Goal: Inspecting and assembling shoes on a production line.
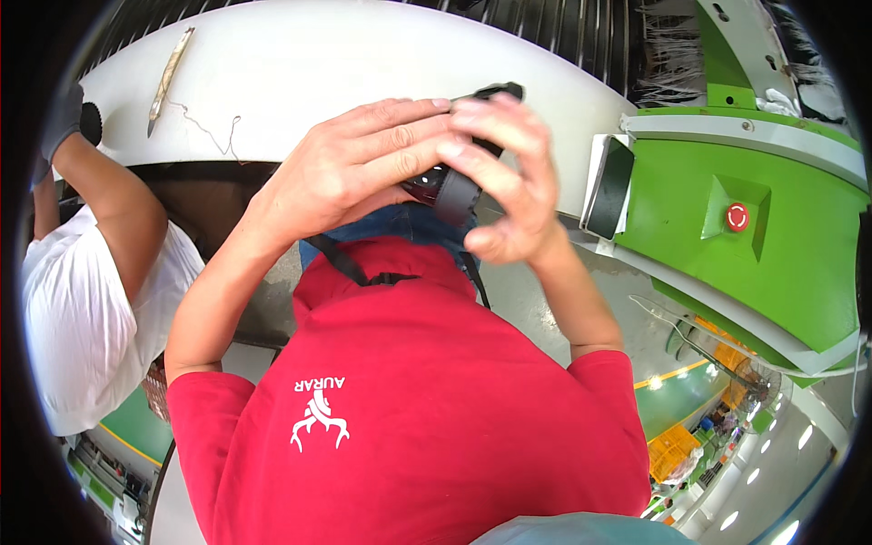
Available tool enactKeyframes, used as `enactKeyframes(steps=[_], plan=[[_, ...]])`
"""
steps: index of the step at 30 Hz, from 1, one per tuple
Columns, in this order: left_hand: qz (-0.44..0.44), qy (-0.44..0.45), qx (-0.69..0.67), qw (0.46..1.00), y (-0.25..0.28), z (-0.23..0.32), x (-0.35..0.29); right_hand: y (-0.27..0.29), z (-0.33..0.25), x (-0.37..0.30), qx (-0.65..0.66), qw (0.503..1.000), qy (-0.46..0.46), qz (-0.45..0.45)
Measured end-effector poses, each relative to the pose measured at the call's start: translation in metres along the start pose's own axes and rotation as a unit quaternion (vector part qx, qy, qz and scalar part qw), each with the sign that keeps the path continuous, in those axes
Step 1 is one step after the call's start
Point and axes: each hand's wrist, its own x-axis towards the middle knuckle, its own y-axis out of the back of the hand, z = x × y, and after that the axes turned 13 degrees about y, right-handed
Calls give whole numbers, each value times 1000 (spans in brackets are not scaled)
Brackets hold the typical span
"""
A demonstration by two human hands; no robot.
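Note:
In front of my waist is a black device (457, 198) with a thick round ring and a glossy dark red, rounded part; its exact kind is not clear. My left hand (350, 163) reaches over it from the left, fingers long and close together, thumb underneath. From the right, my right hand (510, 173) bends its fingers over the upper part, with the thumb apart below; motion smears it. The fingertips of both hands meet or overlap on top, hiding much of the device. A black end (501, 92) sticks out beyond the fingers.
A white table (300, 54) lies ahead, bearing a narrow pointed tool (171, 80) with a thin string. At right stands a green machine (690, 218) with a red button (737, 216) and a dark panel (609, 186). A co-worker's gloved hand (62, 118) is at left.

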Motion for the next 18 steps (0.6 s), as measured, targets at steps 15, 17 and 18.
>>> enactKeyframes(steps=[15, 17, 18], plan=[[48, 156, -49, 985, -41, -12, -15, 6, 22, -33, -138, 977, -161, -35], [87, 164, -25, 982, -54, -23, -12, 2, 22, -32, -147, 975, -161, -28], [102, 146, -19, 984, -56, -30, -8, 0, 22, -31, -159, 974, -158, -23]])
